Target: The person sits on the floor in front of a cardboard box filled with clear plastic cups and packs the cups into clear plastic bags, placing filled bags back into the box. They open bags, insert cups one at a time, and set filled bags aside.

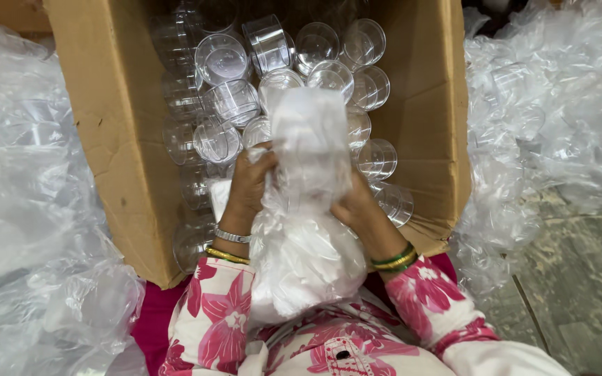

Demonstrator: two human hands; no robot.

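My left hand (249, 186) and my right hand (358, 206) both grip a clear plastic bag (308, 209) that stands upright between them, over my lap. The bag looks packed with stacked transparent cups, though its contents are blurred by the film. Just beyond my hands an open cardboard box (113, 125) holds several loose clear plastic cups (221, 59), lying at different angles. Bangles sit on both wrists, above pink-flowered sleeves.
Heaps of crumpled clear plastic bags (29, 209) pile up at the left, and a second heap of plastic bags (552, 118) lies at the right. A worn floor (580, 278) shows at the lower right.
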